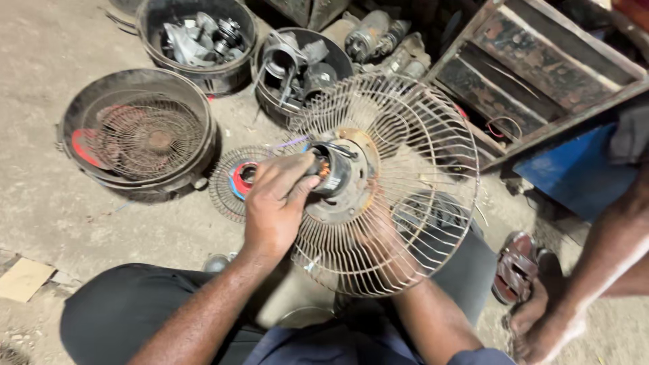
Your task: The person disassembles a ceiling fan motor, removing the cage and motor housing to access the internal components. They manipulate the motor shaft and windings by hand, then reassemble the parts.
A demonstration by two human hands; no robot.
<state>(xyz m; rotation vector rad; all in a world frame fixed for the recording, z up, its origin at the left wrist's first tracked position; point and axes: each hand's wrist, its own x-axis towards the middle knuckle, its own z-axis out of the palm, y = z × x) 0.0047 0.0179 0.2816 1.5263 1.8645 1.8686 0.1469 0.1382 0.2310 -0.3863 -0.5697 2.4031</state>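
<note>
The person sits low on the dusty concrete floor [47, 155] with a rusty wire fan guard [399, 203] tilted up in front of the knees, its back plate facing them. Bolted at the guard's centre is a small fan motor [334, 169], dark-cased with copper windings showing at one end. The left hand [274, 203] is wrapped over the near end of that motor, fingers curled around it and thumb pressed on its side. The right hand [378, 233] is behind the wire mesh, seen only dimly through the bars, seemingly propping the guard from the far side; I cannot tell whether it is gripping or just resting flat. Just left of the guard a smaller round grille [233, 182] with a red and blue hub lies flat on the floor. Farther left stands a wide black tub [135, 138] holding another rusty grille, and beyond it two black buckets [203, 40] of grey metal parts. A worn wooden crate [541, 74] leans at upper right, and another person's bare foot [547, 318] rests beside a brown sandal [515, 267]
</note>
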